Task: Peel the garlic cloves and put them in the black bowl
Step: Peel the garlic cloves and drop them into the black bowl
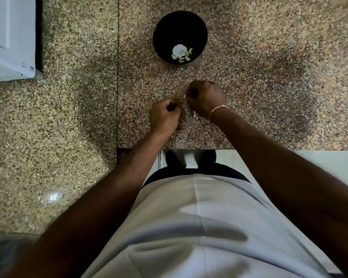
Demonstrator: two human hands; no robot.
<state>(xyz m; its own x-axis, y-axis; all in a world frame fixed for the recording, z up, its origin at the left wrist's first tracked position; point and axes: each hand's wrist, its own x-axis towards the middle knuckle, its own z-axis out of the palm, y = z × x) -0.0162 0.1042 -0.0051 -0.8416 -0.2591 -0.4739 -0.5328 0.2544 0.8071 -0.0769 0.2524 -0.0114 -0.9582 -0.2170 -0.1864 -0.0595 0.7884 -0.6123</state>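
Observation:
The black bowl (179, 21) stands on the speckled granite counter, straight ahead of me, with several pale peeled garlic cloves (182, 55) at its near side. Below it, my right hand (206, 98) has its fingers curled and pinches a small pale garlic clove (184, 96) at the fingertips. My left hand (165, 115) sits just left of it, fingers curled over something small that is hidden. The two hands nearly touch. A thin scrap of garlic skin (194, 114) lies on the counter under my right wrist.
A white appliance (10, 39) stands at the far left corner of the counter. A seam (118, 77) runs down the granite left of the bowl. The counter's front edge (289, 149) is close to my body, with pale floor and my feet below.

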